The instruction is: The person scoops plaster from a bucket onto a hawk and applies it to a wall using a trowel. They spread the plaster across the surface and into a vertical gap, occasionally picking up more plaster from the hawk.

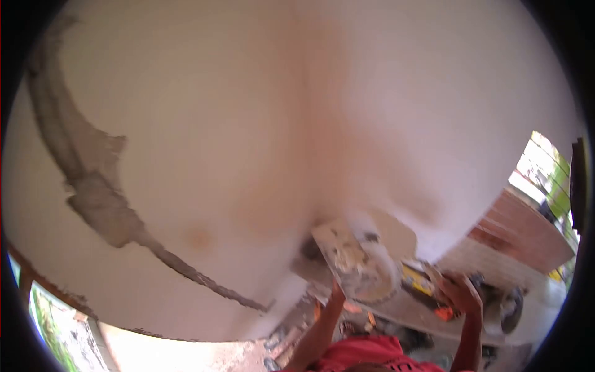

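My left hand (336, 296) is at the lower edge of a flat board (325, 237) and grips it from below. Wet, cream-coloured plaster (359, 266) is smeared and heaped over the board's face. To the right, my right hand (460, 291) is closed, its fingers bent towards a yellow tool (418, 280). What lies between those fingers is too blurred to make out. An orange piece (444, 313) is just below the right hand. Above both hands spreads a smooth white plastered wall (217, 124) with a few brownish patches.
A rough grey channel (105, 211) runs down the wall's left side, with a narrow groove towards the bottom. At right are a brown wooden panel (520, 232), a barred window (542, 161) and a roll-like ring (511, 310) on a ledge. Rubble and tools litter the floor (285, 347).
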The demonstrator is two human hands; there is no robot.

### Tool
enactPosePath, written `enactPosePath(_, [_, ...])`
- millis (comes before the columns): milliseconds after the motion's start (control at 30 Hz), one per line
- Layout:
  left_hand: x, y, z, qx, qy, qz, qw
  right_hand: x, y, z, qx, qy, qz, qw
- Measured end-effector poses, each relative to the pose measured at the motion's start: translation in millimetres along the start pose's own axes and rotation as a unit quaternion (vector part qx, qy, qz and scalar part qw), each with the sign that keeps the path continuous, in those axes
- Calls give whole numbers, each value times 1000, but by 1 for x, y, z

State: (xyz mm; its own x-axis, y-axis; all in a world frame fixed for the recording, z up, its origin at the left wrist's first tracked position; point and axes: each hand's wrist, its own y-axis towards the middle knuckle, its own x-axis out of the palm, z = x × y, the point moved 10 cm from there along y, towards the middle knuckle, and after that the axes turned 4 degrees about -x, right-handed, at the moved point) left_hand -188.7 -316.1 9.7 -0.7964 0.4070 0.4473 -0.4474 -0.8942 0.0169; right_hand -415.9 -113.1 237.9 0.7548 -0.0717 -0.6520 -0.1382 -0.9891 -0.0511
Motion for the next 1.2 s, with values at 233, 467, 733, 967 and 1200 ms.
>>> enactPosePath(233, [-29, -14, 29, -34, 33, 58, 997, 71, 21, 107, 283, 180, -187, 924])
enactPosePath(467, [-60, -50, 69, -37, 39, 114, 992, 132, 91, 38, 153, 265, -226, 925])
enactPosePath(733, [-80, -83, 96, -29, 53, 158, 986, 210, 140, -92, 39, 379, -268, 885])
enactPosePath(967, [-94, -119, 114, -22, 63, 192, 979, 269, 138, -174, 26, 517, -316, 795])
enactPosePath(1200, [-91, -153, 127, -6, 78, 220, 972, 302, 131, -211, 39, 641, -352, 681])
